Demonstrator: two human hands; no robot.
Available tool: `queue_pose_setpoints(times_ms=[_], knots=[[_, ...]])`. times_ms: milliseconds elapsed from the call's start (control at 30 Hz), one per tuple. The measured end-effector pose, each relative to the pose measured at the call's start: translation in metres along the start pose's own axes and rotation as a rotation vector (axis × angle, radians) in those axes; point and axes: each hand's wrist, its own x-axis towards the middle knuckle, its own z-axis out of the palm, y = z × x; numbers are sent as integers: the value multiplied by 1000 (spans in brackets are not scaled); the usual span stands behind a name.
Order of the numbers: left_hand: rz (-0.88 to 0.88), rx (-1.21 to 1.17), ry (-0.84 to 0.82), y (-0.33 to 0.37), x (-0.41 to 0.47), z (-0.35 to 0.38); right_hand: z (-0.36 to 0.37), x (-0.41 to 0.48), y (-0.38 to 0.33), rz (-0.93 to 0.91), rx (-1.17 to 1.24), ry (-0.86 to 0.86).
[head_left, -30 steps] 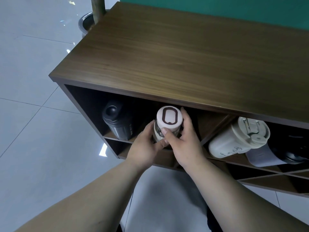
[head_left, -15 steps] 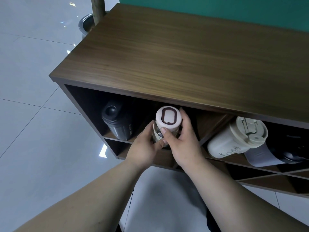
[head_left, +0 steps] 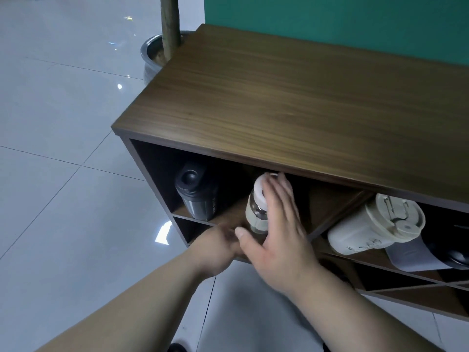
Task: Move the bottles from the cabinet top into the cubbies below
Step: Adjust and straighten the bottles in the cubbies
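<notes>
A small glass bottle [head_left: 256, 210] with a white cap leans in the second upper cubby of the wooden cabinet [head_left: 291, 102]. My right hand [head_left: 278, 232] lies flat against its cap and right side, fingers spread, thumb held off below it. My left hand [head_left: 215, 247] is blurred, low at the shelf edge under the bottle, its fingers curled and partly hidden by my right thumb. A black shaker bottle [head_left: 198, 196] leans in the far-left cubby. A cream tumbler [head_left: 373, 224] lies in a cubby to the right, beside a grey and black bottle [head_left: 416, 254].
The cabinet stands against a green wall [head_left: 330, 19]. A metal pot [head_left: 152, 57] with a wooden trunk stands on the tiled floor at the cabinet's back left corner. Lower cubbies run along the bottom right.
My left hand has dropped off the bottle's side to the shelf edge. My right hand has opened from a grip to a flat palm on the cap. The view has shifted left.
</notes>
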Motion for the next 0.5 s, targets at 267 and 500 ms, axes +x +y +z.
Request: queue_pose_setpoints(times_ms=[267,500], knots=[[-229,-144,236,-31,-32,-52,45,24,-48,245,179,-252],[-199,-247,413,-30,-25,-56,71,63,-45,402,178,-183]])
